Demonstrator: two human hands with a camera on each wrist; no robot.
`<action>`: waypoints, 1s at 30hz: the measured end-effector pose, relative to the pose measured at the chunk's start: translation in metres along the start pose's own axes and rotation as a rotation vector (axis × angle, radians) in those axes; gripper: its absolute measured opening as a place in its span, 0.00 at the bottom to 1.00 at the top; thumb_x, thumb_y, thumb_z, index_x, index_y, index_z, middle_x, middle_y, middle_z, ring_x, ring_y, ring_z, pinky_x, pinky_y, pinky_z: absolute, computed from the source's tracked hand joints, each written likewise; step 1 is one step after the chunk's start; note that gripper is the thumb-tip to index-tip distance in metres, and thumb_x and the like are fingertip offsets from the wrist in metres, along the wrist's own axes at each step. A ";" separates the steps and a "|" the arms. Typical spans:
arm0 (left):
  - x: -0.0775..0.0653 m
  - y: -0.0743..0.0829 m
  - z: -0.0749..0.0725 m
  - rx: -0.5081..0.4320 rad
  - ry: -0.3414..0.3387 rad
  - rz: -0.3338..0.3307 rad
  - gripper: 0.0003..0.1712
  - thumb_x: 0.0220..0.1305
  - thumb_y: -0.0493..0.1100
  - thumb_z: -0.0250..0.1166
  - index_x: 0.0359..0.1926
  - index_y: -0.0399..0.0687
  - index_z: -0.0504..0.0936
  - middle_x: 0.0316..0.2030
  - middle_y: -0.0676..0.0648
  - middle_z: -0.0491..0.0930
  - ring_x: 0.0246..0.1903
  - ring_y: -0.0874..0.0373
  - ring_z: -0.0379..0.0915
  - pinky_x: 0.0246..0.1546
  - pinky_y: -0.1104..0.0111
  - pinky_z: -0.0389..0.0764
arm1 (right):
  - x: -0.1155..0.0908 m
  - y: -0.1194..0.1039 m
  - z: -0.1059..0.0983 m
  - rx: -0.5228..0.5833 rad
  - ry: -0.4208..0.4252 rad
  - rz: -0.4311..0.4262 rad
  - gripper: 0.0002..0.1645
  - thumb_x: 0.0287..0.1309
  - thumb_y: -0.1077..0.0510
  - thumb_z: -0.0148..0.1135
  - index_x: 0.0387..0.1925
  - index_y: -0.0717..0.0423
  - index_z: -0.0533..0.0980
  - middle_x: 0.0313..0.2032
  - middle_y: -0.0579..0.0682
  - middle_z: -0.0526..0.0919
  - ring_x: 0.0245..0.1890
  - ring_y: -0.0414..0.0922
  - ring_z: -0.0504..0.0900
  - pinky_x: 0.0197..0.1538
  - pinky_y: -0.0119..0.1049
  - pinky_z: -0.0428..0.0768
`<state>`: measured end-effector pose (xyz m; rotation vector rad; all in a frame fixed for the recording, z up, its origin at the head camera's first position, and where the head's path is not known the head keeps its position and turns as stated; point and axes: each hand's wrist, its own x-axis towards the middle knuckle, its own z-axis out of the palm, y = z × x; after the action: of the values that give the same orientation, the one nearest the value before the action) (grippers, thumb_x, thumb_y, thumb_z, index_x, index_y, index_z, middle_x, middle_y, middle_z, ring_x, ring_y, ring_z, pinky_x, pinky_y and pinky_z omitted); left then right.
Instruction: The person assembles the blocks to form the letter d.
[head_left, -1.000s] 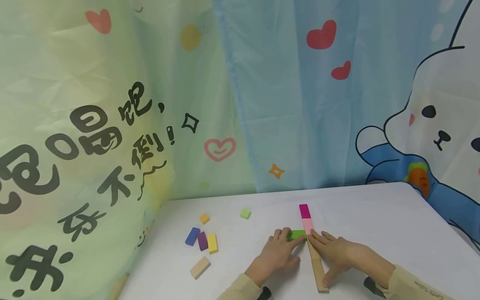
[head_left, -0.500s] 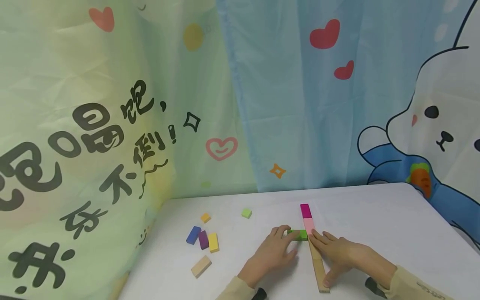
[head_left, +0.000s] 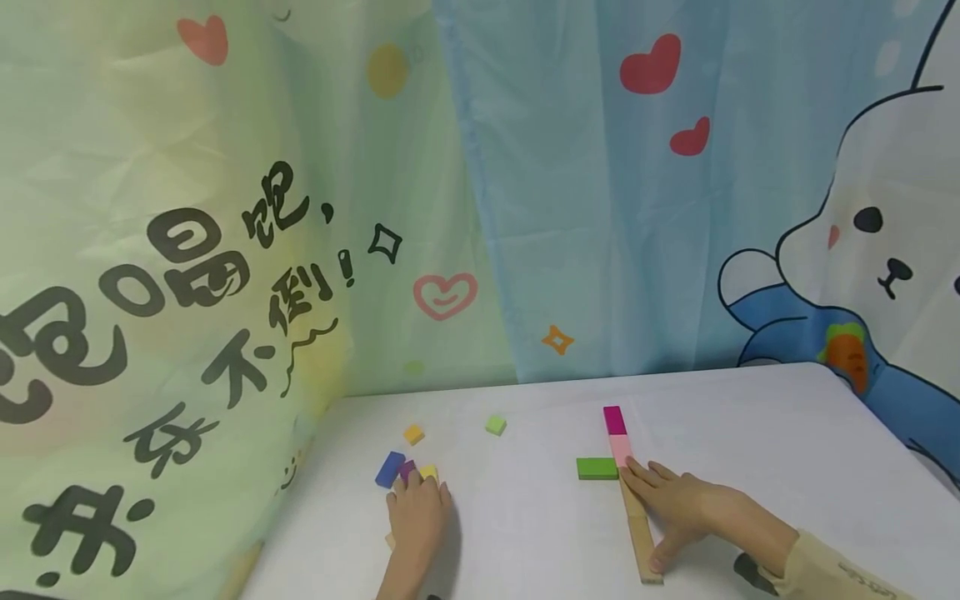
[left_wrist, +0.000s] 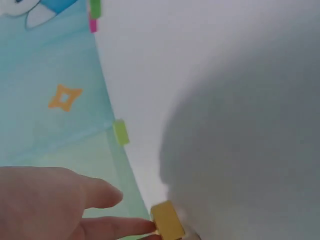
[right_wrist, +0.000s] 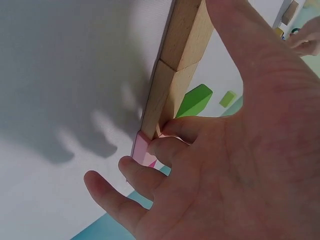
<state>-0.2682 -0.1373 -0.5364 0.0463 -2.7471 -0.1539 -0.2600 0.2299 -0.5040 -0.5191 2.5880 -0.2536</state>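
My left hand (head_left: pixel 420 512) reaches over the loose blocks, its fingertips at the yellow block (left_wrist: pixel 168 220). In the left wrist view a finger meets that block's edge while the thumb stays apart from it. Partly hidden behind the fingers is a purple block (head_left: pixel 407 470). My right hand (head_left: pixel 686 502) rests along a row of end-to-end blocks: a magenta block (head_left: pixel 614 421), a pink block (head_left: pixel 621 450) and plain wooden blocks (head_left: pixel 641 546). Its fingers are extended near the pink-wood joint, and the thumb lies by the near wooden block. A green block (head_left: pixel 597 468) juts left from the row.
A blue block (head_left: pixel 390 469) lies just left of the purple one. Farther back are a small orange block (head_left: pixel 413 434) and a light green block (head_left: pixel 496 425). Under the left hand, a wooden block (head_left: pixel 390 541) is mostly covered. A printed curtain (head_left: pixel 480 208) hangs behind the white table (head_left: pixel 525 517).
My left hand has let go of the green block, leaving it against the row, and has moved left to the loose blocks. My right hand stays in place.
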 end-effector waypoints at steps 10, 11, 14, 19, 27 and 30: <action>-0.007 0.027 0.008 -0.182 -0.183 0.241 0.21 0.64 0.44 0.66 0.51 0.33 0.78 0.55 0.33 0.81 0.51 0.36 0.77 0.47 0.44 0.79 | -0.003 0.000 -0.001 0.012 -0.005 0.003 0.78 0.31 0.31 0.81 0.77 0.61 0.52 0.78 0.62 0.51 0.76 0.68 0.52 0.67 0.77 0.55; -0.007 0.031 0.009 -0.199 -0.201 0.263 0.23 0.64 0.45 0.66 0.55 0.34 0.77 0.58 0.32 0.79 0.54 0.36 0.76 0.50 0.43 0.78 | -0.003 0.000 -0.001 0.012 -0.004 0.003 0.78 0.31 0.31 0.81 0.77 0.61 0.52 0.78 0.62 0.51 0.76 0.68 0.52 0.66 0.77 0.55; -0.007 0.042 0.015 -0.199 -0.244 0.331 0.26 0.65 0.46 0.66 0.60 0.40 0.75 0.62 0.36 0.76 0.59 0.38 0.74 0.53 0.45 0.78 | -0.003 0.000 0.000 0.011 0.000 -0.001 0.78 0.31 0.31 0.81 0.77 0.61 0.52 0.78 0.62 0.52 0.76 0.68 0.53 0.66 0.77 0.56; -0.004 0.062 0.023 -0.207 -0.338 0.431 0.27 0.67 0.48 0.64 0.64 0.47 0.74 0.67 0.38 0.72 0.65 0.36 0.69 0.57 0.44 0.78 | -0.003 0.001 0.001 0.001 0.001 -0.007 0.78 0.31 0.29 0.80 0.77 0.60 0.52 0.78 0.62 0.52 0.76 0.68 0.53 0.66 0.77 0.57; 0.000 0.089 0.030 -0.187 -0.412 0.518 0.25 0.68 0.50 0.63 0.64 0.56 0.73 0.68 0.44 0.69 0.65 0.42 0.68 0.55 0.48 0.78 | -0.003 0.001 0.000 -0.002 0.004 -0.016 0.78 0.32 0.30 0.80 0.77 0.60 0.51 0.78 0.62 0.51 0.75 0.68 0.53 0.65 0.77 0.58; -0.002 0.096 0.029 -0.159 -0.414 0.532 0.27 0.69 0.52 0.63 0.67 0.61 0.72 0.64 0.45 0.69 0.60 0.47 0.68 0.52 0.55 0.77 | -0.004 0.000 0.000 0.005 0.006 -0.021 0.77 0.32 0.31 0.80 0.77 0.61 0.52 0.78 0.62 0.52 0.75 0.69 0.53 0.65 0.77 0.58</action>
<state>-0.2785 -0.0385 -0.5530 -0.8367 -3.0198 -0.2536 -0.2574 0.2318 -0.5022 -0.5444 2.5885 -0.2685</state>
